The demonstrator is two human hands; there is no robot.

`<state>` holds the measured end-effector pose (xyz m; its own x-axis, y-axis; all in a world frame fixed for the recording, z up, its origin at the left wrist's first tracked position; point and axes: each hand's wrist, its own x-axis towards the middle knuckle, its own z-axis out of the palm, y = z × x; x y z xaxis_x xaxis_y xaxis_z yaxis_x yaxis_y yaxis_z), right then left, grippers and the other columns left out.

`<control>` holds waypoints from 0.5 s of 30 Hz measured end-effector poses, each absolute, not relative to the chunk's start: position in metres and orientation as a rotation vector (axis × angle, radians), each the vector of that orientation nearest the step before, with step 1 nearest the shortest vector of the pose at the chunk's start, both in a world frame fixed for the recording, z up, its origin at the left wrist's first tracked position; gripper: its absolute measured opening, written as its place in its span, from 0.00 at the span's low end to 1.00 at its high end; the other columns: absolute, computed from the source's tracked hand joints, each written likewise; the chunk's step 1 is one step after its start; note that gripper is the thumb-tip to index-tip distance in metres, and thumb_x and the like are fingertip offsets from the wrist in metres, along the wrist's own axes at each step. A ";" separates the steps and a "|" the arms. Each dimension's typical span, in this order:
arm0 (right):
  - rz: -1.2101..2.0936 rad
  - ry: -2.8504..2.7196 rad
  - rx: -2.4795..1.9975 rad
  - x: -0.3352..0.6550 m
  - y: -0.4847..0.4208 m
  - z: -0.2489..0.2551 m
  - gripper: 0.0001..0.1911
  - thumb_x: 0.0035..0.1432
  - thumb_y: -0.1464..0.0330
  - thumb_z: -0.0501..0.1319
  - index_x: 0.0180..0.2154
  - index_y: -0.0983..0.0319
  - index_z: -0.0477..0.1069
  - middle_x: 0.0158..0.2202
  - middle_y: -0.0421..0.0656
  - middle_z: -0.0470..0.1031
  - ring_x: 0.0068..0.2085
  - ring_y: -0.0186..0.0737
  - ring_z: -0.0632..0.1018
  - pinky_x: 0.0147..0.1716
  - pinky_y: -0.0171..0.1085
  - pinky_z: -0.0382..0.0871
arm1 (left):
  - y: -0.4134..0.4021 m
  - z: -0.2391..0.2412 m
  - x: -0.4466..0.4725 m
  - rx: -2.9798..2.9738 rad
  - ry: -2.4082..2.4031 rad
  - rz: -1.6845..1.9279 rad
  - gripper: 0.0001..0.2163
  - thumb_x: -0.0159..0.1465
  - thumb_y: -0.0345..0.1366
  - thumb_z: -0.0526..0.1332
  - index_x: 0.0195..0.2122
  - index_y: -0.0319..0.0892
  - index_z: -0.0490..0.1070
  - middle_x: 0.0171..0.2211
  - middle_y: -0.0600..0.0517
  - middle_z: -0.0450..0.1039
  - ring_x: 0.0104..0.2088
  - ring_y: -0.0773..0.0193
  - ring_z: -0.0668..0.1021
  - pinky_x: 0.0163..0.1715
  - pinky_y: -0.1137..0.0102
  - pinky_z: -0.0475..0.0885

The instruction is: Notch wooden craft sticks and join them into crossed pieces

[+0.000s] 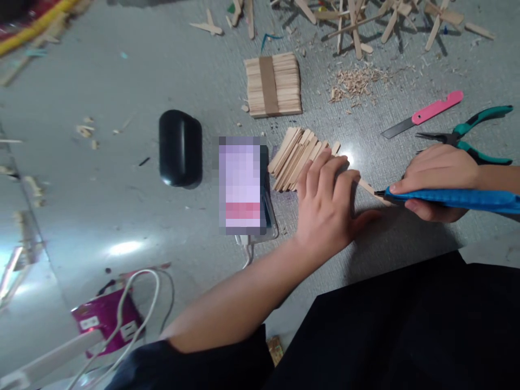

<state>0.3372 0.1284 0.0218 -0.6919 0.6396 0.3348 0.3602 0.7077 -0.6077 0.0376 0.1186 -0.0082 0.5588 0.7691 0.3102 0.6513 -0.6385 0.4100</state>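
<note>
My left hand (328,203) lies palm down on the grey floor, fingers together, pressing on a wooden stick (370,188) beside a loose fan of wooden sticks (296,156). My right hand (437,181) is closed around a blue cutter-like tool (455,197), whose dark tip touches the stick just right of my left hand. My dark-clothed lap (406,330) fills the lower right.
A phone (244,187) on a white cable lies left of the sticks, with a black case (180,147) beyond it. A banded stick bundle (273,85), wood shavings (357,81), a pink-handled blade (424,115) and green pliers (471,135) lie farther out. A magenta power strip (106,319) sits lower left.
</note>
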 end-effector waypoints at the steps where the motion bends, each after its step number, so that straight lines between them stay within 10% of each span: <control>1: 0.675 -2.365 -0.720 0.339 0.131 0.021 0.12 0.73 0.67 0.65 0.55 0.54 0.80 0.38 0.41 0.90 0.33 0.43 0.87 0.38 0.43 0.78 | 0.116 -0.006 0.037 2.555 1.163 0.690 0.27 0.75 0.58 0.74 0.64 0.43 0.76 0.69 0.33 0.80 0.78 0.33 0.76 0.78 0.41 0.70; 6: 0.581 -2.375 -0.616 0.343 0.140 0.010 0.10 0.75 0.66 0.64 0.55 0.53 0.78 0.35 0.37 0.87 0.30 0.40 0.85 0.35 0.40 0.77 | 0.094 0.006 0.039 2.697 1.090 0.660 0.20 0.78 0.53 0.72 0.62 0.45 0.79 0.64 0.38 0.84 0.68 0.42 0.84 0.78 0.45 0.72; 15: 0.601 -2.330 -0.661 0.340 0.139 0.013 0.08 0.75 0.66 0.64 0.53 0.53 0.78 0.33 0.36 0.86 0.29 0.38 0.84 0.34 0.38 0.77 | 0.070 0.001 0.039 2.770 1.104 0.304 0.47 0.69 0.62 0.78 0.83 0.50 0.65 0.82 0.27 0.67 0.80 0.29 0.74 0.81 0.37 0.65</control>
